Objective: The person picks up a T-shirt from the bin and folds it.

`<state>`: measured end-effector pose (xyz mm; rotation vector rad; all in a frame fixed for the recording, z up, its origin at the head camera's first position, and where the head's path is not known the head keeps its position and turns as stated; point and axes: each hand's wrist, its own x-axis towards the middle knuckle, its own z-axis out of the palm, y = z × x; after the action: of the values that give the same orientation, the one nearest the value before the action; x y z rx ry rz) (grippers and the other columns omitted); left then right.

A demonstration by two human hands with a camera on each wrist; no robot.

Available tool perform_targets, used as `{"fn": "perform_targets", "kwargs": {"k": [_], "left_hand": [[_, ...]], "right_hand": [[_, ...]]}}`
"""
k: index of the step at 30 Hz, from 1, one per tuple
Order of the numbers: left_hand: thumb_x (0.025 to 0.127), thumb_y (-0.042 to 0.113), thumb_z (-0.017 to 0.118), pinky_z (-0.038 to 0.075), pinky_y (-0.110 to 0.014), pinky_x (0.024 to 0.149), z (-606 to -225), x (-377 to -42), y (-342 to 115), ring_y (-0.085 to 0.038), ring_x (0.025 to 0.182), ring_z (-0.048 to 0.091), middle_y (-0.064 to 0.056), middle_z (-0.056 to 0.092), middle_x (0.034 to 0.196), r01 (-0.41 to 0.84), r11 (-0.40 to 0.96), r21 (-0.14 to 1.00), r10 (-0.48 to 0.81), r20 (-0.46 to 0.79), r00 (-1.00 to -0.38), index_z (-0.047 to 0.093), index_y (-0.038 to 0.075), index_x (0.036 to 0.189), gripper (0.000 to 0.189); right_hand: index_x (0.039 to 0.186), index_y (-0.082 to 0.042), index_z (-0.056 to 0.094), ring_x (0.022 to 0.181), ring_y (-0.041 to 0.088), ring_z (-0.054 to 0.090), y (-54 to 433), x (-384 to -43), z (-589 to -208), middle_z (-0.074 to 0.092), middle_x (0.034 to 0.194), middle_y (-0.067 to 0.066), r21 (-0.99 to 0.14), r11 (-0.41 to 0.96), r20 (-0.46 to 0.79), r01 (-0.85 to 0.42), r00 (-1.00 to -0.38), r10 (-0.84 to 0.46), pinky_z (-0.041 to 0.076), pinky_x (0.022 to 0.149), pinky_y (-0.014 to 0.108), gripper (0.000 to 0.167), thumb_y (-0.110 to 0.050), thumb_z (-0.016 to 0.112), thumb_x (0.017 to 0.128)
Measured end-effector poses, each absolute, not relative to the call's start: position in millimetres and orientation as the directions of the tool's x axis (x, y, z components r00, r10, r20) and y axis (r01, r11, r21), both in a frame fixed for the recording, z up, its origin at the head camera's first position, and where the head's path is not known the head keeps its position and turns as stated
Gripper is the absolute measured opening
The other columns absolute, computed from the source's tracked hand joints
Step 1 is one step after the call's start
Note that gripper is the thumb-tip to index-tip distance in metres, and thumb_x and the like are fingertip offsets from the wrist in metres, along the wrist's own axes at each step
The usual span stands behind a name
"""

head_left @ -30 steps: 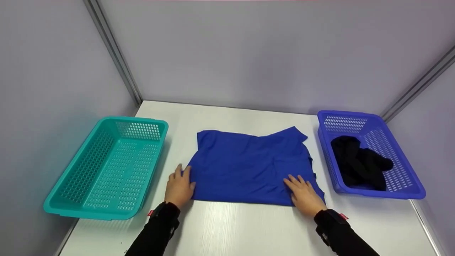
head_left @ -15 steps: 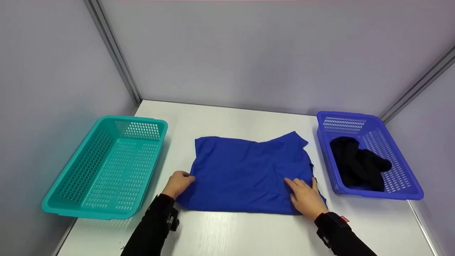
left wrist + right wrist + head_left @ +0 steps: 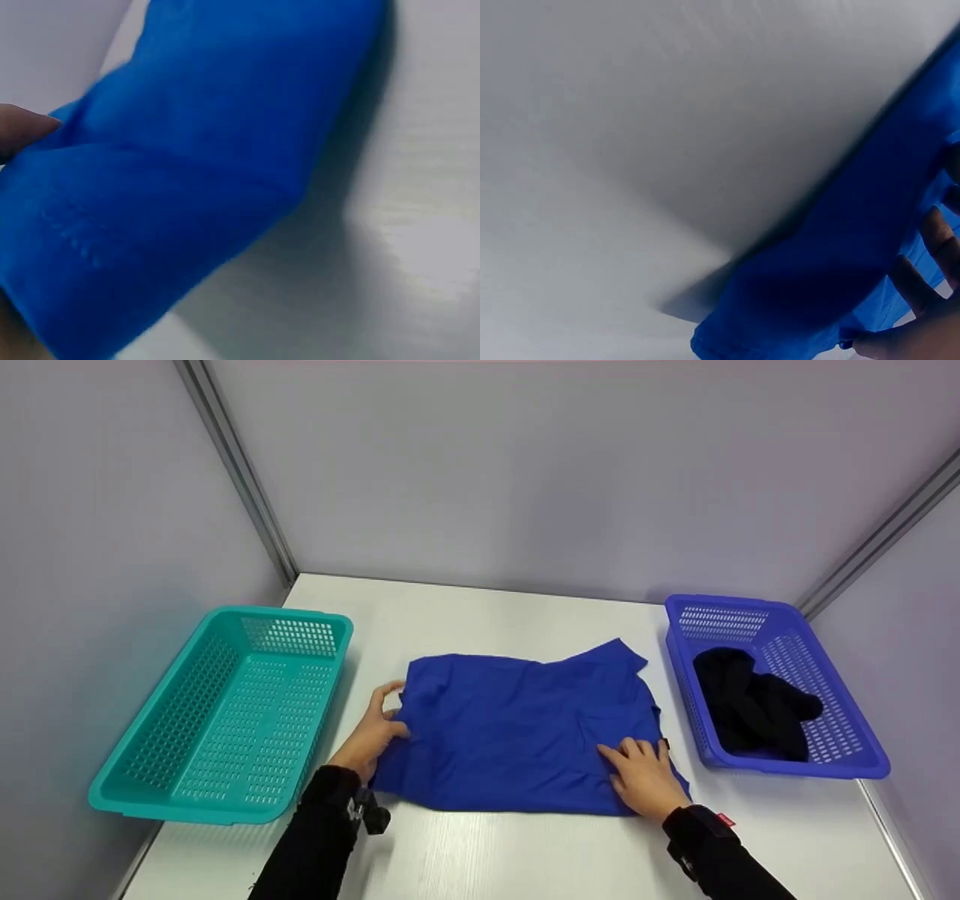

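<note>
A folded blue shirt (image 3: pixel 517 727) lies wide across the white table, its far right corner sticking up in a point. At its left edge my left hand (image 3: pixel 375 731) holds the fabric, thumb on top and other fingers spread along the side. In the left wrist view a lifted fold of the shirt (image 3: pixel 202 150) fills much of the picture, with the thumb (image 3: pixel 26 129) pressing it. My right hand (image 3: pixel 643 780) rests on the near right part of the shirt. The right wrist view shows its spread fingers (image 3: pixel 941 240) against the cloth.
A teal basket (image 3: pixel 109 780) stands on the left of the table. On the right is a purple-blue basket (image 3: pixel 847 769) with a crumpled black cloth item (image 3: pixel 754 709) inside. Grey-white panels (image 3: pixel 480 472) close off the back and sides.
The shirt has slid slightly toward me. My left hand lifted off flat contact, took the left edge, and now spreads its fingers farther up along it. The right hand stays nearly in place.
</note>
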<state>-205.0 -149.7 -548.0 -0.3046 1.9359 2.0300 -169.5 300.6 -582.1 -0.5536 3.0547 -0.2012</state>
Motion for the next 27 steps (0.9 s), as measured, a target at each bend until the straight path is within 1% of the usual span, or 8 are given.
{"fn": "perform_targets", "kwargs": {"k": [3,5,11,14,17,20,23,27], "left_hand": [[0.093,-0.003,0.056,0.032,-0.051,0.121,-546.9,-206.3,-151.8,-0.038,0.149,0.038,-0.023,0.039,0.161,-0.305,-0.034,0.952,0.048,-0.303,-0.952,0.04,0.011,0.162,0.072],[0.1,0.003,0.057,0.027,-0.052,0.126,-547.6,-206.7,-151.8,-0.04,0.153,0.034,-0.026,0.044,0.16,-0.239,0.084,0.967,-0.02,-0.238,-0.971,0.052,0.0,0.152,0.052],[0.096,0.0,0.062,0.052,-0.056,0.098,-554.6,-204.0,-144.3,-0.044,0.111,0.067,-0.027,0.071,0.117,-0.115,0.594,0.796,-0.121,-0.053,-0.991,0.07,-0.007,0.115,0.022],[0.091,0.0,0.06,0.053,-0.058,0.094,-556.3,-201.0,-140.7,-0.044,0.107,0.067,-0.028,0.068,0.119,-0.134,0.682,0.719,-0.092,-0.096,-0.991,0.067,-0.004,0.119,0.029],[0.091,0.0,0.058,0.051,-0.061,0.099,-557.2,-199.4,-140.2,-0.05,0.114,0.065,-0.033,0.061,0.126,-0.14,0.729,0.67,-0.048,-0.154,-0.987,0.065,-0.007,0.129,0.04],[0.093,0.002,0.057,0.048,-0.063,0.106,-559.4,-200.7,-140.5,-0.052,0.124,0.06,-0.034,0.057,0.132,-0.127,0.734,0.667,-0.023,-0.162,-0.986,0.063,-0.008,0.136,0.045],[0.099,0.008,0.061,0.047,-0.06,0.107,-562.1,-204.8,-139.5,-0.048,0.127,0.059,-0.031,0.059,0.132,-0.114,0.661,0.742,-0.032,-0.124,-0.992,0.062,-0.009,0.133,0.038],[0.104,0.012,0.064,0.05,-0.044,0.085,-561.3,-211.9,-138.1,-0.033,0.094,0.062,-0.018,0.062,0.104,-0.158,0.478,0.864,-0.074,-0.14,-0.987,0.056,-0.006,0.135,0.037]], "right_hand": [[0.14,-0.007,0.065,0.119,0.047,0.054,299.9,-169.5,-580.8,0.054,0.107,0.013,-0.133,0.926,-0.011,-0.353,-0.934,-0.358,0.027,0.109,0.084,0.046,-0.009,0.072,0.095],[0.139,-0.007,0.066,0.118,0.047,0.055,299.4,-169.6,-580.2,0.055,0.108,0.014,-0.125,0.924,-0.001,-0.362,-0.931,-0.365,0.028,0.108,0.084,0.045,-0.009,0.073,0.095],[0.114,-0.003,0.073,0.112,0.045,0.057,298.6,-171.0,-582.2,0.057,0.11,0.015,-0.129,0.912,0.115,-0.388,-0.92,-0.375,0.042,0.105,0.07,0.023,-0.006,0.075,0.091],[0.092,-0.003,0.069,0.125,0.052,0.055,297.7,-174.3,-583.0,0.061,0.125,0.021,-0.145,0.9,0.173,-0.41,-0.906,-0.385,0.041,0.11,0.067,0.009,-0.005,0.076,0.089],[0.085,-0.006,0.059,0.138,0.061,0.046,296.2,-176.2,-582.6,0.058,0.143,0.026,-0.175,0.898,0.13,-0.403,-0.914,-0.384,0.032,0.116,0.073,0.018,-0.007,0.076,0.09],[0.099,-0.004,0.059,0.139,0.061,0.046,295.6,-176.2,-582.7,0.056,0.148,0.025,-0.204,0.91,0.048,-0.362,-0.932,-0.36,0.024,0.115,0.08,0.018,-0.01,0.075,0.093],[0.13,-0.001,0.059,0.138,0.055,0.05,296.8,-177.2,-582.8,0.056,0.147,0.022,-0.212,0.919,0.02,-0.332,-0.942,-0.336,0.021,0.112,0.084,0.041,-0.013,0.076,0.094],[0.157,-0.003,0.044,0.137,0.05,0.051,297.0,-180.7,-578.6,0.057,0.143,0.02,-0.215,0.923,-0.001,-0.318,-0.945,-0.326,0.018,0.11,0.088,0.074,-0.014,0.078,0.093]]}}
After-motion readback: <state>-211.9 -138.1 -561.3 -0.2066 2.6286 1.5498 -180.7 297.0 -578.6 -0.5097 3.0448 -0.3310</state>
